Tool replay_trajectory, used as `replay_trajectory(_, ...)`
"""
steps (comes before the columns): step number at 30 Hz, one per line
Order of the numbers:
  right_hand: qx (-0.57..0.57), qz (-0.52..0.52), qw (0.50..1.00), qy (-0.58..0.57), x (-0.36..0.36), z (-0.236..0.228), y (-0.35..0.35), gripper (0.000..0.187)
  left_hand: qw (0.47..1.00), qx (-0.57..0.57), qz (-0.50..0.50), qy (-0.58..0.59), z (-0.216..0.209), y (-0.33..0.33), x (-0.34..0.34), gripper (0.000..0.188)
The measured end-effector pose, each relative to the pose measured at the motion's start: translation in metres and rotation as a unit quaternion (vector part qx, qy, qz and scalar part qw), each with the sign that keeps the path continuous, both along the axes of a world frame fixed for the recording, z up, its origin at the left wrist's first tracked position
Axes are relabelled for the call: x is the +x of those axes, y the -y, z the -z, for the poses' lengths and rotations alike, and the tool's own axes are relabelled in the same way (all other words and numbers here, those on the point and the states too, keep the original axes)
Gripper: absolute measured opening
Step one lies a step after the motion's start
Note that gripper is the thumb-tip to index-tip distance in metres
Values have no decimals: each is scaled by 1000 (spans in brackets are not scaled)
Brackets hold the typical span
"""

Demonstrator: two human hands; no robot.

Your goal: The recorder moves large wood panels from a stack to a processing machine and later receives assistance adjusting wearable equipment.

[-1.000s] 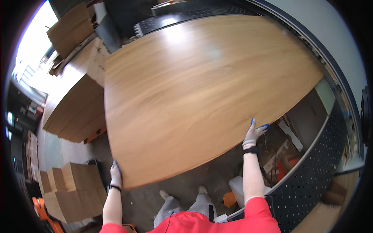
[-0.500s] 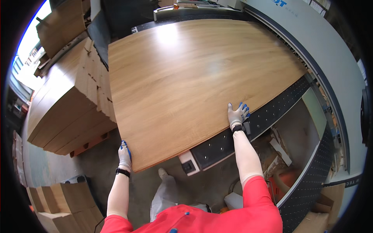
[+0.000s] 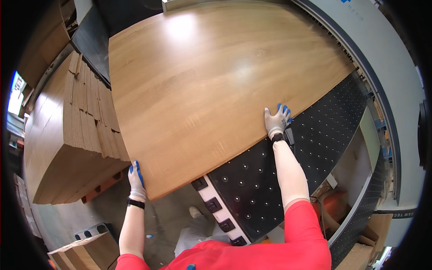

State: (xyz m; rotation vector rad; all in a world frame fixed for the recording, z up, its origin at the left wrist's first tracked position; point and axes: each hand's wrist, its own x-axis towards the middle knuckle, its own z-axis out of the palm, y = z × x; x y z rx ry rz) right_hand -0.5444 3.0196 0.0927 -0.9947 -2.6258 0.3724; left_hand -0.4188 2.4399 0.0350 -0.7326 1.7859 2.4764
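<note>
A large wood-grain board (image 3: 216, 85) lies over the black table, its near left corner hanging past the table's edge. At that corner my left hand (image 3: 137, 182), in a white glove with blue-coated fingers, is closed at the board's left edge; part of its grip is hidden. My right hand (image 3: 276, 122), gloved the same way, rests on top of the board beside its near edge. Its fingers are spread and pressed flat.
The black table (image 3: 252, 189) is dotted with small round studs. A thick stack of cut boards (image 3: 85, 117) stands at left, with more panels (image 3: 87, 252) at lower left. A long grey machine beam (image 3: 373, 67) runs along the right.
The board has slid away from the table's near edge, baring more of the studded top. Both hands have stayed on the board and moved with it. My view has shifted too.
</note>
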Motion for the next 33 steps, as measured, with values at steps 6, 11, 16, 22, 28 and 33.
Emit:
replay_trajectory(6, -8, -20, 999, -40, -22, 2, 6, 76, 998, -56, -6, -4, -19, 9, -30, 42)
replay_trajectory(11, 94, -81, 985, -117, -24, 30, -16, 48, 999, 30, -12, 12, -27, 1, -23, 28)
replay_trajectory(16, -7, -74, 982, -173, -20, 50, -49, 53, 1000, 4, -23, -19, 34, 19, -13, 43)
replay_trajectory(22, 91, 9, 982, -167, -13, 54, -31, 66, 992, 24, 62, 103, 64, 121, 69, 42)
replay_trajectory(28, 126, -8, 989, -80, 93, 53, 51, 70, 943, -85, -141, 288, 127, 295, 180, 28)
replay_trajectory(33, 142, 25, 990, 0, 250, 49, 134, 70, 919, -32, -116, 374, 181, 381, 232, 26)
